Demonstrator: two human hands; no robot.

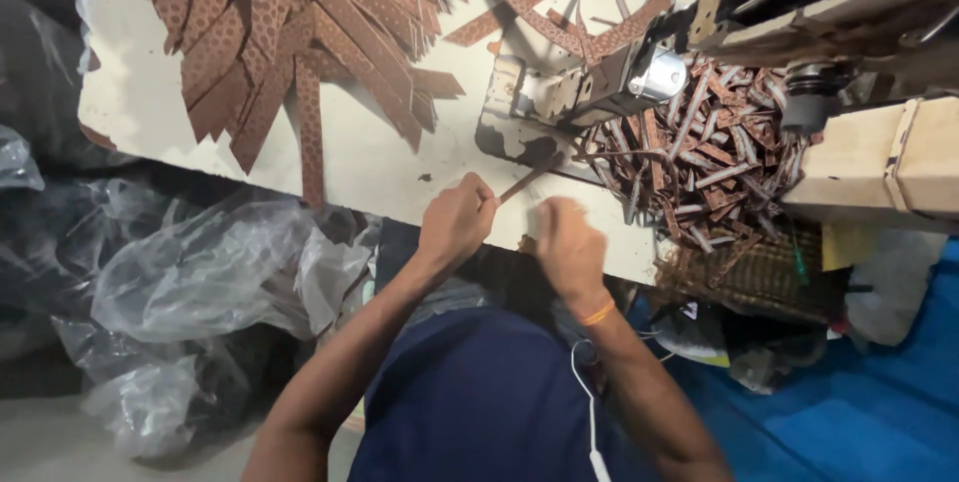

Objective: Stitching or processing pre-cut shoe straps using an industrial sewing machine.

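Note:
My left hand [455,220] is closed around the near end of a narrow brown strip [527,179] that slants up toward the sewing machine [589,87]. My right hand [567,242] is blurred, curled close beside it at the table's front edge; whether it grips anything cannot be told. An orange band sits on my right wrist [597,314]. Both hands hover over the white table [360,157] just below the machine's base.
A fan of wide brown perforated strips [280,32] lies at the table's back left. A heap of short folded strips [699,157] piles up right of the machine. Clear plastic bags [200,272] crowd the floor at left; blue sheeting [879,402] lies at right.

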